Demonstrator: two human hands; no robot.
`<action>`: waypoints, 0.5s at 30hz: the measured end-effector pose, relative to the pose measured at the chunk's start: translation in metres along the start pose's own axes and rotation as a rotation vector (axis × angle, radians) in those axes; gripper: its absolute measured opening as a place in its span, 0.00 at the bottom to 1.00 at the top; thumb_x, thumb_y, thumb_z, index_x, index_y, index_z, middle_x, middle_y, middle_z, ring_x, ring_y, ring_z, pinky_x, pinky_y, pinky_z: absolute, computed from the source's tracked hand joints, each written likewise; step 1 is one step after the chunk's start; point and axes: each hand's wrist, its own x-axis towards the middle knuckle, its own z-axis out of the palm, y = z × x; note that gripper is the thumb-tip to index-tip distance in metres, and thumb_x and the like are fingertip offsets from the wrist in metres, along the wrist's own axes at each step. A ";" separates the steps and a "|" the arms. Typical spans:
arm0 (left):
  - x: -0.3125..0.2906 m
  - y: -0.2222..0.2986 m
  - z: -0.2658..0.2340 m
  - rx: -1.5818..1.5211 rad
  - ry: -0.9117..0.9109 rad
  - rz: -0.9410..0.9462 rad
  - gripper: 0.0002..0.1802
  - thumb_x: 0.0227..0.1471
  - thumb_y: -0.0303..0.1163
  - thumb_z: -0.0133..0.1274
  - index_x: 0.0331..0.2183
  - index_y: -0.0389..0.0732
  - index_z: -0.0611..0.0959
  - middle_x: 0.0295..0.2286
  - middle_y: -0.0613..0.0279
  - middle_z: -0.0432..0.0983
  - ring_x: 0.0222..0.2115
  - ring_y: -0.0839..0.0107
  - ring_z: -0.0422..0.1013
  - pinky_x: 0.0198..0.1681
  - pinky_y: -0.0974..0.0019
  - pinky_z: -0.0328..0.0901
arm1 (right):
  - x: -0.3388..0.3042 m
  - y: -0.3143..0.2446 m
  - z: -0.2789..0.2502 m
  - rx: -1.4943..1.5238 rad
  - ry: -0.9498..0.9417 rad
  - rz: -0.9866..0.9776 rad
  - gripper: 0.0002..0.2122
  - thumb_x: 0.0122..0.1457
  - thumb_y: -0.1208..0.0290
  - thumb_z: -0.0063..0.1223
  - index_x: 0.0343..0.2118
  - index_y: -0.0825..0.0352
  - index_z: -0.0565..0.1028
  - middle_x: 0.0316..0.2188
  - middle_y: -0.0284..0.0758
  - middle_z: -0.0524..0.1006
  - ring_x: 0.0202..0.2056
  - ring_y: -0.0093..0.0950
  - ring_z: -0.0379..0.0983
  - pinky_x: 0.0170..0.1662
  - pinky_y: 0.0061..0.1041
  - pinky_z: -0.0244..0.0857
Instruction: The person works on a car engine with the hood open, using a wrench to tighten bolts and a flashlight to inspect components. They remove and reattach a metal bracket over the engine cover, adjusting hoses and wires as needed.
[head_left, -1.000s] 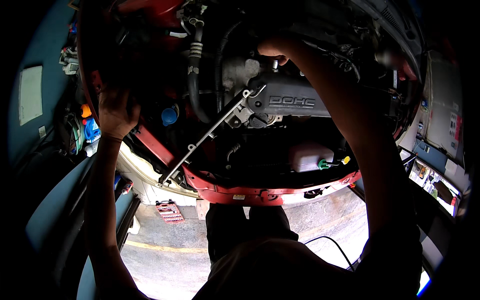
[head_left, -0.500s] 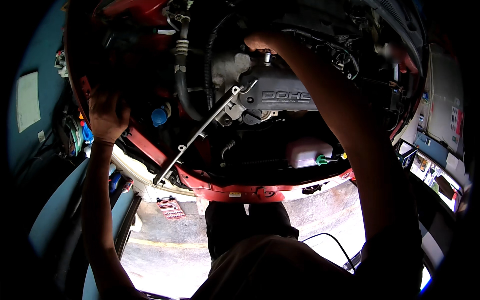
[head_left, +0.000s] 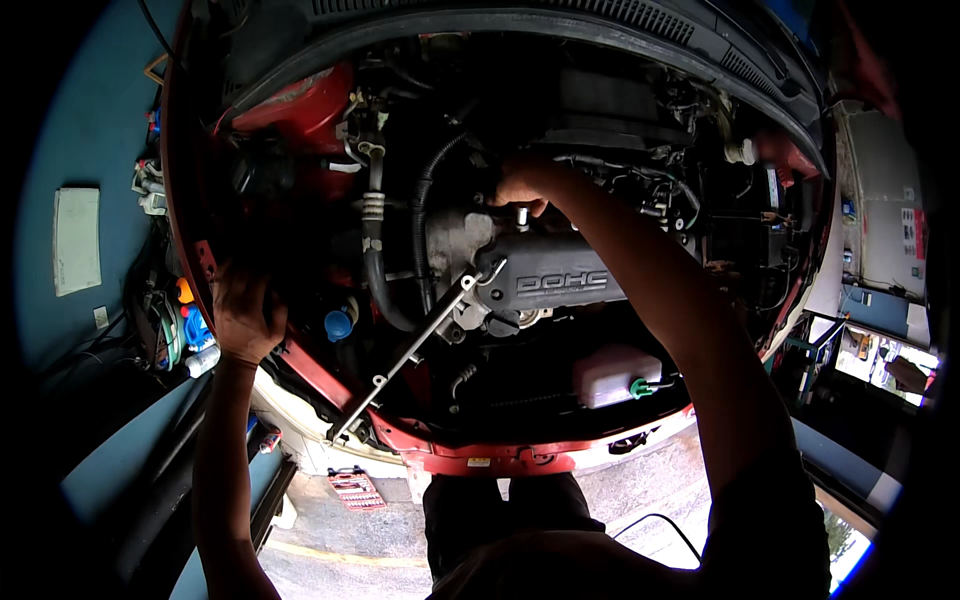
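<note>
My right hand (head_left: 528, 184) reaches across to the far side of the engine, its fingers closed round a socket wrench. Only the silver socket (head_left: 522, 217) shows clearly, upright below the hand at the rear edge of the dark engine cover (head_left: 560, 275); the handle is hidden in the grip. At the left, my left hand (head_left: 248, 315) leans on the car's red fender edge (head_left: 312, 368), fingers laid over it and holding nothing. Between the hands a metal prop rod (head_left: 412, 348) slants from the engine cover down to the front rail.
Nearby are a blue-capped reservoir (head_left: 338, 324), a black hose (head_left: 375, 285) and a pinkish coolant tank (head_left: 615, 378). The red front crossmember (head_left: 490, 460) runs before my body. A red tool case (head_left: 356, 489) lies open on the floor. Bottles (head_left: 197, 330) stand at the left wall.
The view has tilted up, so the engine bay sits lower and its rear edge shows. My right hand remains at the socket, slightly shifted; my left hand stays on the fender.
</note>
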 end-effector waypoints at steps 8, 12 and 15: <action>0.008 0.001 -0.003 0.024 -0.051 0.044 0.23 0.49 0.35 0.49 0.46 0.36 0.82 0.44 0.47 0.74 0.50 0.43 0.67 0.60 0.44 0.59 | 0.000 0.042 0.004 -0.140 0.172 -0.443 0.14 0.60 0.59 0.60 0.31 0.67 0.82 0.28 0.44 0.81 0.35 0.43 0.80 0.41 0.40 0.72; 0.011 0.000 -0.001 0.030 -0.110 0.051 0.22 0.49 0.34 0.49 0.44 0.35 0.82 0.43 0.48 0.75 0.49 0.45 0.68 0.61 0.44 0.58 | 0.009 0.044 0.008 -0.287 0.156 -0.466 0.15 0.61 0.60 0.59 0.26 0.68 0.81 0.25 0.45 0.80 0.31 0.45 0.79 0.36 0.42 0.72; 0.001 -0.005 -0.005 0.020 -0.213 0.014 0.19 0.50 0.33 0.50 0.43 0.34 0.82 0.43 0.48 0.76 0.51 0.41 0.67 0.61 0.42 0.56 | 0.005 0.029 -0.003 -0.319 0.100 -0.415 0.12 0.60 0.62 0.60 0.27 0.67 0.82 0.27 0.44 0.81 0.34 0.43 0.80 0.39 0.41 0.74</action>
